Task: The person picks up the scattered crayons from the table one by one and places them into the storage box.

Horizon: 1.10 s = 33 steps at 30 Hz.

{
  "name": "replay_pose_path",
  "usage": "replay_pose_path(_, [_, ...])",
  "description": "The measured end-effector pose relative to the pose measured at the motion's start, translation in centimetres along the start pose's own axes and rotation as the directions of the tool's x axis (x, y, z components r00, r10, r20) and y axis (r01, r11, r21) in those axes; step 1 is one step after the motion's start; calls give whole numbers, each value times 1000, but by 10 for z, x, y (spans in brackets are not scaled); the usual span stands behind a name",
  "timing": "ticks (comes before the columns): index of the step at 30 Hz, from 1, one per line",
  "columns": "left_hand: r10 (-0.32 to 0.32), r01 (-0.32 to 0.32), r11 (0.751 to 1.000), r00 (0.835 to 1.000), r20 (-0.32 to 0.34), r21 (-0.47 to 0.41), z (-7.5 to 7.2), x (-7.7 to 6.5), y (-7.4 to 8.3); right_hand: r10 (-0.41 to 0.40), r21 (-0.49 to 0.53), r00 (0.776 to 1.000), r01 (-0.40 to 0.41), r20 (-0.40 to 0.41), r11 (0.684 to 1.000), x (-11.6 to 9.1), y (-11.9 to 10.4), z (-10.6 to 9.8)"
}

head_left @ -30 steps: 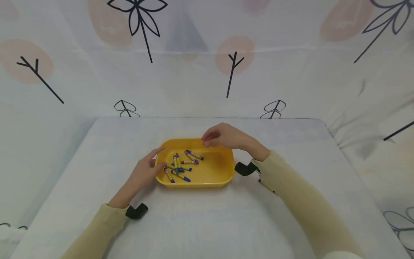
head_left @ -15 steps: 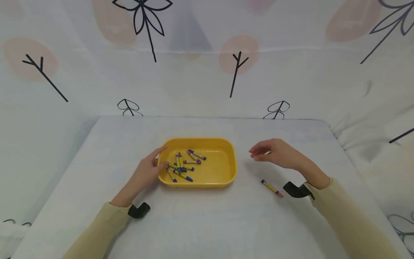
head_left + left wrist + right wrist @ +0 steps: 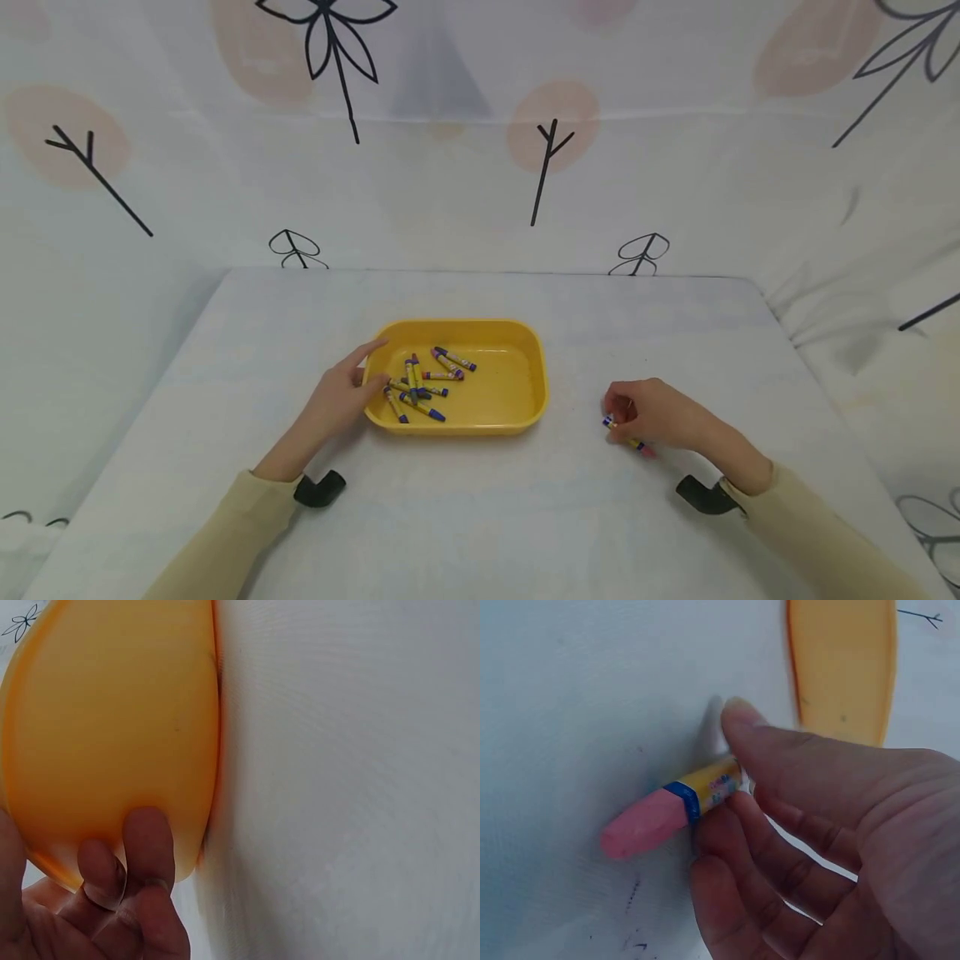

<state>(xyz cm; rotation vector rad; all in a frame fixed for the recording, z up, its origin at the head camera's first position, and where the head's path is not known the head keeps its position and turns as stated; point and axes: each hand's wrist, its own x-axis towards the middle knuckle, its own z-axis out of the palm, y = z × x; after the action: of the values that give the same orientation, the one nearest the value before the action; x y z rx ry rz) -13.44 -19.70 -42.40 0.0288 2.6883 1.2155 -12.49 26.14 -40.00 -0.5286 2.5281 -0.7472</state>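
Note:
A yellow plastic tray [image 3: 495,429] stands on the table with several crayons [image 3: 411,382] in its left half. My left hand [image 3: 341,400] holds the tray's left end, thumb over the rim; in the left wrist view its fingertips [image 3: 148,832] press the outer wall. To the right of the tray, my right hand [image 3: 660,412] pinches a pink crayon [image 3: 649,823] with a yellow wrapper and blue bands. That crayon lies at the tabletop, its pink tip pointing away from the palm in the right wrist view. Part of it is hidden behind the thumb.
The white-covered table [image 3: 480,517] reaches back to a patterned cloth backdrop [image 3: 450,192]. Dark wrist mounts [image 3: 320,489] sit at both sleeve cuffs. The tray's right wall lies between the right hand and the crayons inside.
My right hand has moved from above the tray's far rim to the right, then down onto the pink crayon, which it now pinches. The left hand stays at the tray's left end.

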Motion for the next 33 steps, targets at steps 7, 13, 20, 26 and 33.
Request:
replay_pose_path(7, [-1, 1, 1000, 1000, 7, -9, 1, 1, 0, -4, -64, 1000, 6, 18, 998, 1, 1, 1])
replay_pose_path(13, [-6, 6, 1000, 1000, 7, 0, 1, 0, 2, -29, -38, 998, 31, 57, 999, 1, -7, -13])
replay_pose_path(20, [-13, 14, 1000, 1000, 8, -1, 0, -2, 2, -178, 28, 983, 178, 34, 984, 11, -35, -37])
replay_pose_path(26, [0, 0, 1000, 1000, 8, 1, -1, -2, 1, -228, 98, 974, 227, 2, 969, 35, -69, -46])
replay_pose_path(33, [7, -7, 1000, 1000, 10, 5, -2, -3, 3, -276, 243, 961, 271, -12, 931, 77, -106, -38])
